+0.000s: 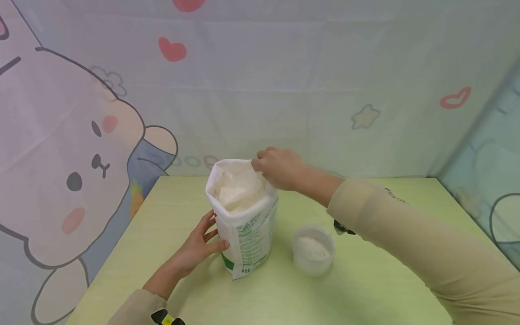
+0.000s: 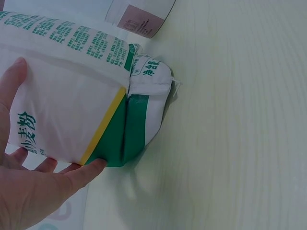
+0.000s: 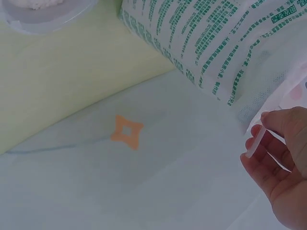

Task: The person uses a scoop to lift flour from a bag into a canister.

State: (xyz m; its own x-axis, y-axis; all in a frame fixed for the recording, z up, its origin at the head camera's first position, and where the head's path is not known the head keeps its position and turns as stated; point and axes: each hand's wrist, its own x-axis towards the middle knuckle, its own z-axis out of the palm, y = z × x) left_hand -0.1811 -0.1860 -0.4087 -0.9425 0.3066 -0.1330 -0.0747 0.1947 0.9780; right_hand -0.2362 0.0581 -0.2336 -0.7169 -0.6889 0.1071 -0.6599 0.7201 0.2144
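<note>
A white flour bag (image 1: 249, 234) with green print stands upright on the table, its top open and pale flour (image 1: 235, 194) showing inside. My left hand (image 1: 199, 246) grips the bag's left side low down, thumb on the near face and fingers spread round the side; in the left wrist view this hand (image 2: 45, 189) lies against the white panel near the green base. At the bag's far right rim, my right hand (image 1: 280, 168) pinches the edge of the opening. The right wrist view shows thumb and fingers of that hand (image 3: 283, 160) on a thin white edge.
Right of the bag stands a translucent round tub (image 1: 313, 266) holding white contents. The pale green table (image 1: 386, 280) meets a printed cloth backdrop (image 1: 284, 90) behind, with another cloth side (image 1: 491, 171) on the right.
</note>
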